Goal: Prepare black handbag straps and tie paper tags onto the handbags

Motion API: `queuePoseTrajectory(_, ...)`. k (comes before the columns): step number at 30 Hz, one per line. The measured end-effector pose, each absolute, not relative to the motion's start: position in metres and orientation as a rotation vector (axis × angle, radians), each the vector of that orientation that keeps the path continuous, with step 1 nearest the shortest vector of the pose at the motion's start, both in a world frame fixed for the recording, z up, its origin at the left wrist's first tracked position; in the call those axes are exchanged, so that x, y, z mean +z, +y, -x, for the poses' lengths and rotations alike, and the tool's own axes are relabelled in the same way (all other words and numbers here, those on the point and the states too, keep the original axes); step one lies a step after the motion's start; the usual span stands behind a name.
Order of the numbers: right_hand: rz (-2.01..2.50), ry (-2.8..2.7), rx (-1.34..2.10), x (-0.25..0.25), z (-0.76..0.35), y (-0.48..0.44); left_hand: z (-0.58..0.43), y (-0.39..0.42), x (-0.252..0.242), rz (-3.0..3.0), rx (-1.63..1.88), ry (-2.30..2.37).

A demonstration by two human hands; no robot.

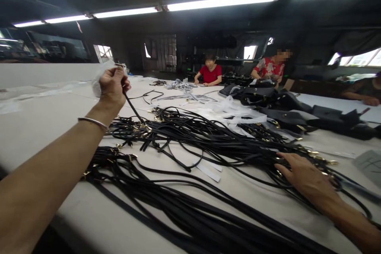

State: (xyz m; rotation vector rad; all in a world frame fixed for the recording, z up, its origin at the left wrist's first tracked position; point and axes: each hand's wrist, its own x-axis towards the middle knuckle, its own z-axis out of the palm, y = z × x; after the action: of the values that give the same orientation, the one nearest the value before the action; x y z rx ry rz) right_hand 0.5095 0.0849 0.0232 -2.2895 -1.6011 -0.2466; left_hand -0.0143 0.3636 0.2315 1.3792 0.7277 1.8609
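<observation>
White table (44,121): left hand (114,81) tightly pinches a black strap (134,109) slanting up from the pile (232,152); right hand (308,178) rests there, loosely spread, gripping nothing visible; tangled clips (147,129) could snag, dragging others.

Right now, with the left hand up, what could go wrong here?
1. Snag: the black strap in the left hand runs down to a gold clasp among crossing straps; pulling might drag neighbours along.
2. Pinning: the right hand rests on the pile's other end and might hold down whatever tangles. Whether the raised strap reaches it, I can't tell.
3. Stray bits: white strips lie loose among the straps and could get swept along.
</observation>
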Motion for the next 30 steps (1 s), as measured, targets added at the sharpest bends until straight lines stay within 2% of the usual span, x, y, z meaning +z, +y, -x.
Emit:
queuePoseTrajectory(4, 2.380, -1.551, -0.160, 0.020, -0.519, 0.104, 0.002, 0.324, 0.261, -1.298, 1.675, 0.459)
queuePoseTrajectory(9, 2.307, -1.479, -0.137, 0.047, -0.531, 0.097, -0.009, 0.248, 0.222, -1.300, 1.285, 0.508)
queuePoseTrajectory(14, 2.177, -1.324, -0.214, 0.131, -0.521, 0.085, -0.010, 0.183, 0.179, -1.148, 1.047, 0.487)
queuePoseTrajectory(19, 1.994, -1.403, -0.237, 0.243, -0.471, 0.063, -0.020, 0.141, 0.169, -1.061, 0.924, 0.318)
queuePoseTrajectory(24, 1.714, -1.519, -0.041, 0.322, -0.381, 0.019, -0.059, 0.104, 0.162, -0.908, 0.833, 0.106)
queuePoseTrajectory(27, 1.654, -1.568, 0.131, 0.322, -0.333, -0.013, -0.080, 0.083, 0.154, -0.768, 0.739, -0.068)
queuePoseTrajectory(30, 1.719, -1.641, 0.327, 0.275, -0.308, -0.048, -0.087, 0.076, 0.150, -0.564, 0.812, -0.137)
